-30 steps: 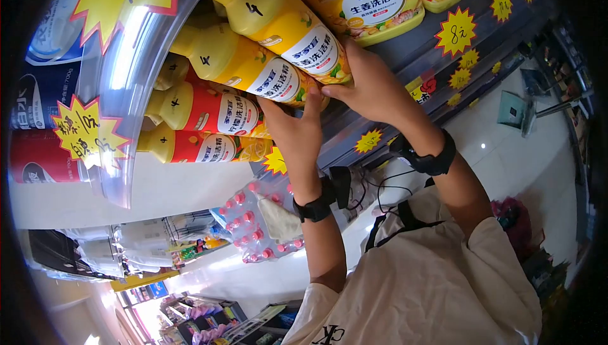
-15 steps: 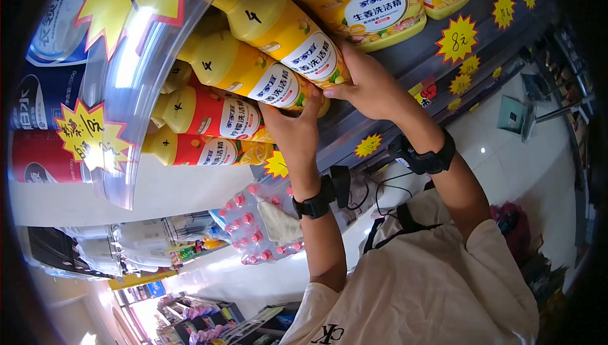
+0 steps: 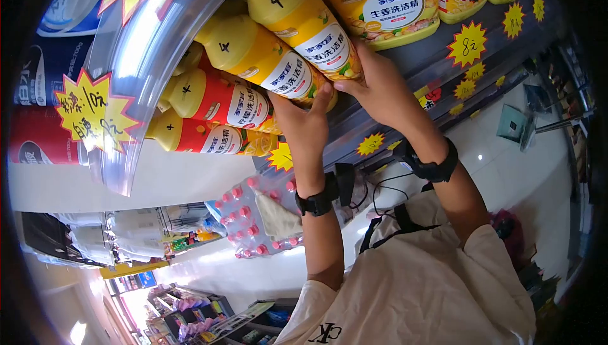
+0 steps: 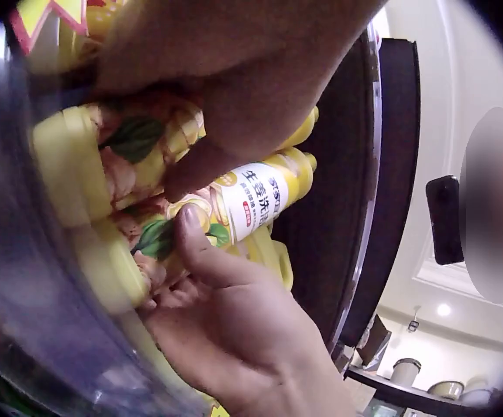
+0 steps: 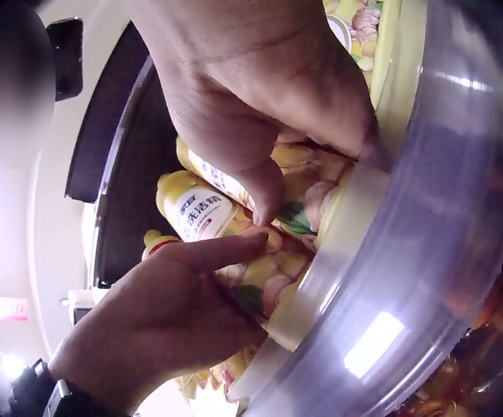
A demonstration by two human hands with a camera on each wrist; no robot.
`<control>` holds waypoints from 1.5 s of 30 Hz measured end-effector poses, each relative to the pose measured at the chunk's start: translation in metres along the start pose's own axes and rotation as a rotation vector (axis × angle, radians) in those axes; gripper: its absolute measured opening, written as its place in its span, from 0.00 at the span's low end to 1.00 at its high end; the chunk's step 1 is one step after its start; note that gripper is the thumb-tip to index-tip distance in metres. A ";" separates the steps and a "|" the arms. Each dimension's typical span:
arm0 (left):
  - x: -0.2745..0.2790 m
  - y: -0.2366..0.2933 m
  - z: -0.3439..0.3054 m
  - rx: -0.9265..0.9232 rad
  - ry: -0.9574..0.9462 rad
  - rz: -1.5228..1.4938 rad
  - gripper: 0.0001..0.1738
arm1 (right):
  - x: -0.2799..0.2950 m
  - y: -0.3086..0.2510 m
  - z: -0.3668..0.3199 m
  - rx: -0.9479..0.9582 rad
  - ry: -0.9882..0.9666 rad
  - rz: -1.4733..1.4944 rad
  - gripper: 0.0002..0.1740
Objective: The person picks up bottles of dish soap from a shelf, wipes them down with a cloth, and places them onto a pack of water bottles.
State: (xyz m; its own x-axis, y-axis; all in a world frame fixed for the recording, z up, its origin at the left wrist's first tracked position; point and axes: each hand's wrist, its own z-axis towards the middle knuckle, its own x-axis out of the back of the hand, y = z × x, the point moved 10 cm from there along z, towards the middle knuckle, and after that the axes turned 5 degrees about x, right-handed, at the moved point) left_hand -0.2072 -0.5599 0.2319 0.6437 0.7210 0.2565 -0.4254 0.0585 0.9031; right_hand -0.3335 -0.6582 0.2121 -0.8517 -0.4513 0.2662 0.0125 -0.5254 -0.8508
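Observation:
Two yellow-labelled bottles lie side by side at the shelf front, bases toward the person. My left hand (image 3: 299, 133) holds the lower yellow bottle (image 3: 269, 69) near its base, thumb across the end. Around the base of the upper yellow bottle (image 3: 320, 38) curls my right hand (image 3: 387, 95), its thumb close to the left thumb. In the left wrist view the left hand (image 4: 243, 78) is above and the right hand (image 4: 243, 330) below. The right wrist view has the right hand (image 5: 251, 87) on top and the left hand (image 5: 160, 313) beneath. Most fingertips are hidden behind the bottles.
Red-labelled bottles (image 3: 231, 104) lie below the yellow ones. A large yellow jug (image 3: 392, 6) stands to the right. At left is a curved clear plastic guard (image 3: 130, 85) with star price tags (image 3: 95, 112). Packed bottles with pink caps (image 3: 244, 218) sit on the floor.
The head view has shifted slightly, so the shelf and bottles appear a little farther right. Both hands keep their hold near the bottle bases, with little visible movement.

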 end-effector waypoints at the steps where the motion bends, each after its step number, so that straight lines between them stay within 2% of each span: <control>1: 0.000 0.004 -0.002 -0.020 0.013 0.042 0.28 | 0.003 -0.004 -0.003 0.007 0.023 -0.039 0.37; 6: -0.002 0.016 -0.017 -0.033 0.030 0.283 0.34 | 0.013 -0.018 -0.017 0.015 0.089 -0.200 0.32; 12: -0.005 0.014 -0.045 -0.154 0.001 0.361 0.45 | 0.019 -0.026 -0.022 0.070 0.117 -0.392 0.30; 15: -0.005 0.010 -0.051 -0.104 -0.017 0.375 0.46 | 0.016 -0.024 -0.019 0.113 0.107 -0.388 0.30; 18: -0.005 0.010 -0.055 -0.089 -0.021 0.411 0.46 | 0.016 -0.030 -0.017 0.172 0.175 -0.388 0.23; 21: -0.006 0.016 -0.061 -0.119 -0.020 0.438 0.45 | 0.016 -0.029 -0.015 0.182 0.211 -0.335 0.23; 33: -0.006 0.015 -0.064 -0.120 -0.019 0.437 0.45 | 0.014 -0.030 -0.015 0.148 0.199 -0.386 0.28; 36: -0.007 0.016 -0.064 -0.102 -0.026 0.418 0.45 | 0.018 -0.037 -0.017 0.230 0.223 -0.338 0.33; 39: -0.006 0.014 -0.065 -0.117 -0.024 0.385 0.45 | 0.011 -0.027 -0.015 0.166 0.170 -0.343 0.34; 45: -0.005 0.010 -0.064 -0.045 -0.026 0.405 0.46 | 0.020 -0.017 -0.006 0.075 0.120 -0.244 0.30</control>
State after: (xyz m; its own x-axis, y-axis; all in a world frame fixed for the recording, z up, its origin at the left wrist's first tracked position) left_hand -0.2551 -0.5187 0.2174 0.4345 0.6742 0.5972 -0.6744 -0.1960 0.7119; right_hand -0.3540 -0.6536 0.2290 -0.8902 -0.2183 0.3999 -0.1660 -0.6619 -0.7310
